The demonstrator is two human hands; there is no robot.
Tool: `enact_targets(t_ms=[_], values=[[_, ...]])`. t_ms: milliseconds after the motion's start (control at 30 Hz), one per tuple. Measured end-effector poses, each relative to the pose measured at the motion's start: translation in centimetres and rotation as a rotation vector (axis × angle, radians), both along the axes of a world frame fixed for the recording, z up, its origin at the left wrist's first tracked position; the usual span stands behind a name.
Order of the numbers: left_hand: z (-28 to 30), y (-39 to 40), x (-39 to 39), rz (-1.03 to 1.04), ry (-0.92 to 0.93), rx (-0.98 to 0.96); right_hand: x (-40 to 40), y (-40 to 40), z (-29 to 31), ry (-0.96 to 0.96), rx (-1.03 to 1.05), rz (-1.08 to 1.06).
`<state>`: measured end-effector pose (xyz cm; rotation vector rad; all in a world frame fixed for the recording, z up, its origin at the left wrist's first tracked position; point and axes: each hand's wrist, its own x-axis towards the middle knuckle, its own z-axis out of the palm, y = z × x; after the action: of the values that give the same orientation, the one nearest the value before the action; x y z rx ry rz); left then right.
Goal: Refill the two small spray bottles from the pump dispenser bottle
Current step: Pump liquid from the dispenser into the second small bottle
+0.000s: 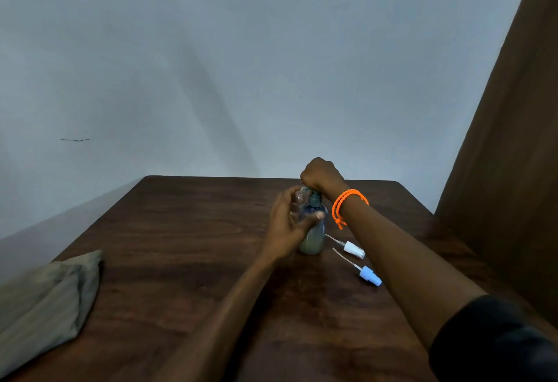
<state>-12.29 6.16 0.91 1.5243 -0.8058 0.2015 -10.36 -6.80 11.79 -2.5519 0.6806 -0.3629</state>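
Pump bottle (314, 230) standing upright near the far edge of the desk (181, 260), right of centre. Right hand (321, 174), fingers curled, bears down on the pump head; left hand (287, 224) pinches a small clear spray bottle (299, 200) beside the nozzle, tilted. Whether its mouth meets the spout cannot be told. Two spray caps, white (354, 249) and blue (370, 276), lie on the desk just right of the pump bottle. For a clean fill, keep the mouth directly under the spout, press slowly and fully, and steady the base. A folded cloth (45, 300) rests at the left edge.
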Motion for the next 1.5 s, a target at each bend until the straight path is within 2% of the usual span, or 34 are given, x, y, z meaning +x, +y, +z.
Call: enact_targets(t_ms=[533,733,900,1133,1500], values=[[-0.5,-0.7,-0.4,0.149,-0.070,0.021,-0.3,0.5,0.7,-0.026,-0.030,-0.012],[-0.7,-0.1,-0.1,0.201,-0.023,0.042,0.5,1.6,-0.2,-0.062,-0.093,-0.020],[-0.5,0.8,-0.2,0.229,-0.013,0.042,0.7,2.9,0.5,-0.021,-0.106,0.018],[-0.2,0.6,-0.5,0.182,-0.018,0.035,0.7,1.9,0.4,-0.022,-0.028,0.001],[0.2,-0.3,-0.4,0.141,-0.076,0.065,-0.1,-0.2,0.4,-0.029,-0.022,-0.042]])
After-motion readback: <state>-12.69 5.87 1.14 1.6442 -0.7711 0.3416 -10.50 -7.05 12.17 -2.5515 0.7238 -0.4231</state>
